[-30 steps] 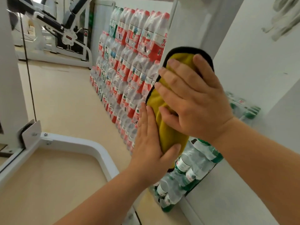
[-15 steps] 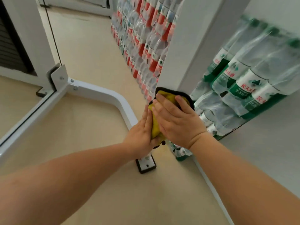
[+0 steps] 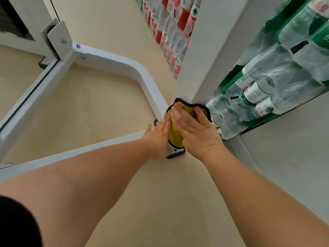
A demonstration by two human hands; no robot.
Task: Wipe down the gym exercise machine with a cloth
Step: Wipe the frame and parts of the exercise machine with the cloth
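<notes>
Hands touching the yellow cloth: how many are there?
2. The left hand presses the left side of the yellow cloth. The right hand lies flat over its top, at the foot of the white post. No other hand is visible.

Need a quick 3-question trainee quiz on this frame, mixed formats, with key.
1. True or false: the yellow cloth is at the bottom of the white post, near the floor.
2. Left hand and right hand: which presses the cloth? A) left only B) right only C) both
3. Fill in: the bottles just right of the post have ___ labels.
Key: 1 true; 2 C; 3 green.
</notes>
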